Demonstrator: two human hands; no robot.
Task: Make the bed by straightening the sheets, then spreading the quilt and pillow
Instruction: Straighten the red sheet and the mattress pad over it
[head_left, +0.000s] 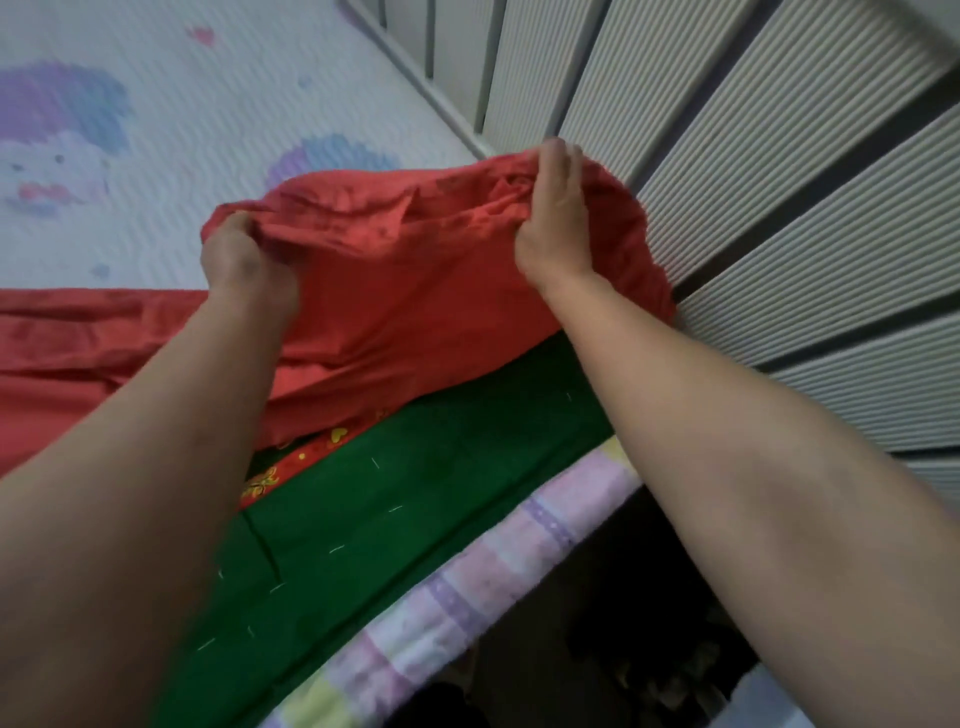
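Cloth is gathering in the middle of the frame, where a red sheet (405, 280) is being lifted off the bed. The left grip (244, 260) is pinching one bunched stretch of its edge at centre left, fingers curled into the folds. The right grip (553, 223) is clutching another stretch at upper centre, close to the ribbed wall (779, 208). Holding the edge at two separated spots is probably keeping it taut enough to be drawn out over the printed mattress cover (156, 156), which is lying bare in the upper left. The rest of the red sheet is trailing, rumpled, toward the left edge. Beneath it, running toward the lower left, a green quilt (415, 478) with pale stitches is lying flat. A pastel striped sheet (493, 561) is hanging over the bed's side at lower centre. No pillow is showing.
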